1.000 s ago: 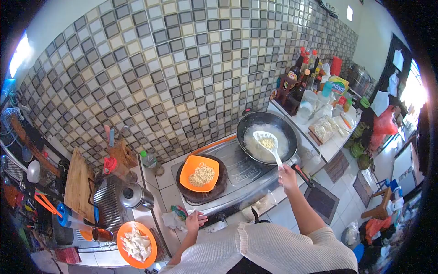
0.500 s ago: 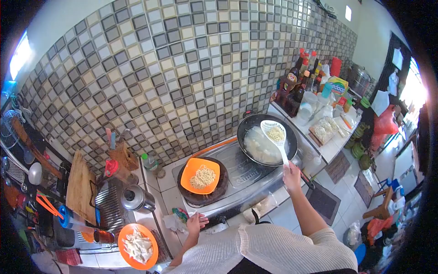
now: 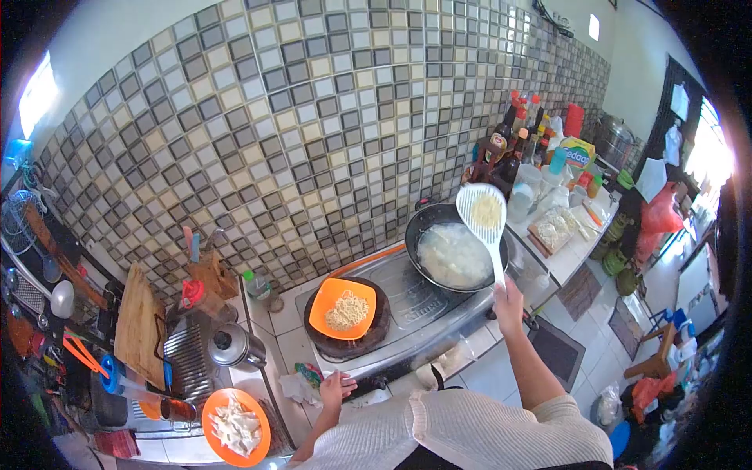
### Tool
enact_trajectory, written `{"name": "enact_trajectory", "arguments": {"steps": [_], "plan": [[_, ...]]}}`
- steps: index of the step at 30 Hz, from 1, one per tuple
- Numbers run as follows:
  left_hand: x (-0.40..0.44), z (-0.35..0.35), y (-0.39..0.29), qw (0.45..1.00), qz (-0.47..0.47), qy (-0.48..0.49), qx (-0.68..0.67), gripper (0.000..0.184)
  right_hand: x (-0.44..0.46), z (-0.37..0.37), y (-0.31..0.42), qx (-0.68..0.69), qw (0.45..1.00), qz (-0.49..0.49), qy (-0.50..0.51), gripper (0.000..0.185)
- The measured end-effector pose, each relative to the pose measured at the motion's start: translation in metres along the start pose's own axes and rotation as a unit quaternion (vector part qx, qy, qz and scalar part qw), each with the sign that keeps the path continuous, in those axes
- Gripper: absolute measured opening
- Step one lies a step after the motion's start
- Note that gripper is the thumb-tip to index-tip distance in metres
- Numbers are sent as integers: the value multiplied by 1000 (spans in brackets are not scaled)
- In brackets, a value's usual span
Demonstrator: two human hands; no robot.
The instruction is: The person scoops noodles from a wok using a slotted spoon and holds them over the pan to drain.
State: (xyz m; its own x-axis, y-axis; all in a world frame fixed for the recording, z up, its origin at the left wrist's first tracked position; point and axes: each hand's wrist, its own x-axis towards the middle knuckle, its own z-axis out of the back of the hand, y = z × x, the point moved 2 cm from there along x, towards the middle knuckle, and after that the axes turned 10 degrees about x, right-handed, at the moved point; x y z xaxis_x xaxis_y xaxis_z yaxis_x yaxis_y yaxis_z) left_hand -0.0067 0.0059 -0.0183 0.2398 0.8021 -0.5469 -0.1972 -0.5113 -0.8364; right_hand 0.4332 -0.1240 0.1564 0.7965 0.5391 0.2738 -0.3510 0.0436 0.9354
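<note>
1. The right hand (image 3: 509,304) is gripping the slotted spoon (image 3: 497,254) by its handle; the left hand (image 3: 335,388) is hanging well apart, its fingers loosely spread, holding nothing visible.
2. The spoon is hovering over the wok (image 3: 415,244), carrying pale bits (image 3: 486,210), probably so its slots drain into the cloudy liquid (image 3: 450,254).
3. An orange bowl (image 3: 321,324) is holding noodles (image 3: 347,310) beside the wok, likely for easy reach.
4. Bottles (image 3: 509,166) are crowding the right-hand counter (image 3: 569,264); checkered tiles (image 3: 313,117) are covering the wall.
</note>
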Motion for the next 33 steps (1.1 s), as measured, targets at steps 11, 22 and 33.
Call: {"name": "enact_trajectory", "arguments": {"steps": [11,22,33], "plan": [[-2,-1,1,1000,-10,-1,-12,39,-23,-2,33,88,990,-103,29,20],[-2,-1,0,1000,-12,-2,-11,39,-20,4,0,103,973,-199,53,16],[-1,-2,-3,1000,0,-1,5,40,-21,2,20,76,989,-122,45,23]]}}
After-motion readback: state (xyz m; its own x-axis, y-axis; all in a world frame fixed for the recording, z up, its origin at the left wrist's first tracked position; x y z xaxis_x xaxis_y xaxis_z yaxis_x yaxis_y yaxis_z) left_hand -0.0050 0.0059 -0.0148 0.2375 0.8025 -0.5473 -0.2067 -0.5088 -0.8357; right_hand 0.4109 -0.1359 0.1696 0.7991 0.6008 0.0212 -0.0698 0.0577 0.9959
